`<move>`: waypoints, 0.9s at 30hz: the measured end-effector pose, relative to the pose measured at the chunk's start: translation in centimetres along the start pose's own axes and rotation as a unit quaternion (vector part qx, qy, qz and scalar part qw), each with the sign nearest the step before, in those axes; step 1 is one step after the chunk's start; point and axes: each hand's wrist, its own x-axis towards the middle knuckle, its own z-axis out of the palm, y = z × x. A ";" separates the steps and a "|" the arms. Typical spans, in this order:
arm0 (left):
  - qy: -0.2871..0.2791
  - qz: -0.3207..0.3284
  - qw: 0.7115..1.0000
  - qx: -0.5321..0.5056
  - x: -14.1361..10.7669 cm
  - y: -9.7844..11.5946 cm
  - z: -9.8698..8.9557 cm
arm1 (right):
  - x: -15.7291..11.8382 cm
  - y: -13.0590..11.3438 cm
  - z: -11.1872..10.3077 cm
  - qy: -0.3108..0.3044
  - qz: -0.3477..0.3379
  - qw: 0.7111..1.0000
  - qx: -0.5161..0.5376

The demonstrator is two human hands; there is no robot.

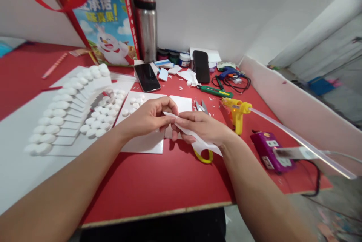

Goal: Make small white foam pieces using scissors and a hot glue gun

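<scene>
My left hand [154, 115] pinches the upper left end of a thin white sheet [207, 146], perhaps paper. The fingers of my right hand [202, 125] close on the same sheet, which runs under that palm and out past the wrist. Scissors [205, 157] with a yellow handle lie beneath my right hand, their blades showing beyond it. Under my left hand is a white board [147, 144] with several small white discs [135, 103] on it. Another white piece [182, 103] lies just behind both hands.
Rows of white discs [55, 121] cover a larger board at left. A yellow glue gun [236, 111] with a long clear stick and a purple power strip [273, 151] stand at right. Phones [147, 77], a green cutter [216, 91], a steel flask [145, 23] and a bag [109, 23] are behind.
</scene>
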 end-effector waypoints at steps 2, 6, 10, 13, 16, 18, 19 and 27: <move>0.010 0.003 1.000 0.015 0.1 -0.2 -0.1 | 0.1 0.1 -0.4 0.007 0.004 1.000 -0.020; -0.001 -0.001 1.000 0.019 0.1 -0.4 0.1 | 0.2 0.4 -0.9 0.048 0.026 0.998 -0.038; 0.015 -0.003 1.000 0.025 0.1 -0.5 0.4 | 0.1 0.4 -1.2 0.070 0.052 0.996 -0.035; 0.030 -0.004 0.999 0.017 0.2 -0.5 0.4 | -0.1 0.2 -1.4 0.068 0.046 0.996 -0.032; 0.041 0.007 0.999 0.016 0.2 -0.4 0.4 | -0.2 0.1 -1.4 0.061 0.030 0.997 -0.022; 0.049 0.012 0.998 0.029 0.1 -0.3 0.4 | -0.2 0.0 -1.4 0.058 0.027 0.998 -0.017; 0.052 0.015 0.998 0.043 0.0 -0.2 0.4 | -0.2 0.0 -1.4 0.060 0.028 0.998 -0.014; 0.068 0.208 0.917 0.333 -0.3 -0.5 0.4 | -0.2 -0.3 -1.3 0.085 0.030 0.996 -0.001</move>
